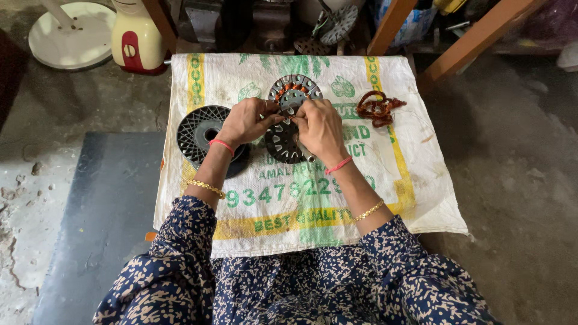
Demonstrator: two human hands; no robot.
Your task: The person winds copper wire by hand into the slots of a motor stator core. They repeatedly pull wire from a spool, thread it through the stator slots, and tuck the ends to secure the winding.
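on the printed sack [415,198], both hands, left hand [245,120] and right hand [319,127], pinch the round slotted stator [288,120] between them, lying flat.

1. a white woven sack [409,180] with green and yellow print covers the work surface.
2. a tangle of copper wire [378,108] lies on it.
3. a black slotted disc [198,133] sits at the sack's left side.
4. a cream and red appliance [136,37] stands beyond.
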